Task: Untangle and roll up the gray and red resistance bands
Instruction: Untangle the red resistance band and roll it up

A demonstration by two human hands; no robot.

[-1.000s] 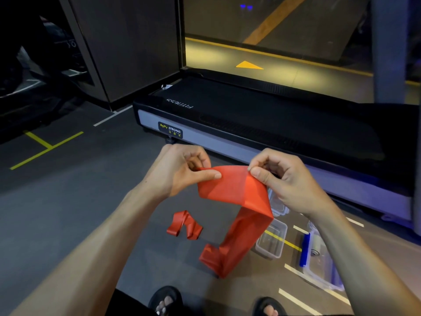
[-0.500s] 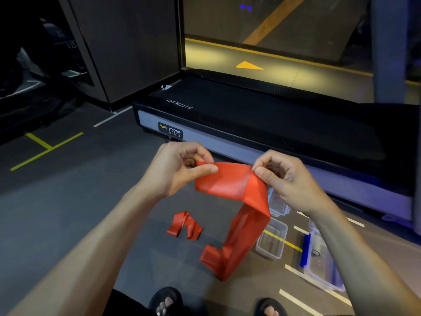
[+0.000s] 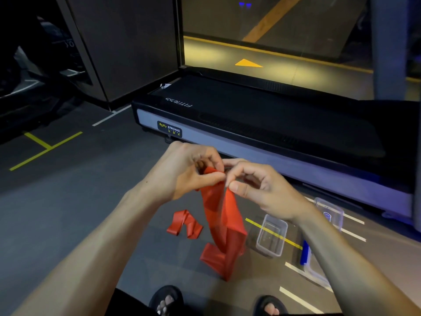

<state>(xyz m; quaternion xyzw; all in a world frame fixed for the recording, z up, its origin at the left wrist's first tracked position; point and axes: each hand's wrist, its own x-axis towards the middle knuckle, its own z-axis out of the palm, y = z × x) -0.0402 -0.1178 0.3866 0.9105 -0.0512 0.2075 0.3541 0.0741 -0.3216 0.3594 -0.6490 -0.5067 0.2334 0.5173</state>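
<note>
Item: wide red rubber resistance band (image 3: 222, 215), top end pinched between our left hand (image 3: 182, 174) and right hand (image 3: 257, 190); remainder hangs to the dark floor (image 3: 68, 201). Second red band (image 3: 184, 224) lies left.

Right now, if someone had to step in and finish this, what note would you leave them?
Left hand and right hand both pinch the top end of the long red rubber resistance band; its tail hangs folded down to the dark floor.
A second, crumpled red band lies on the floor nearby.
No gray band is in view.
Nothing is rolled yet.
Left: roll both.
</note>
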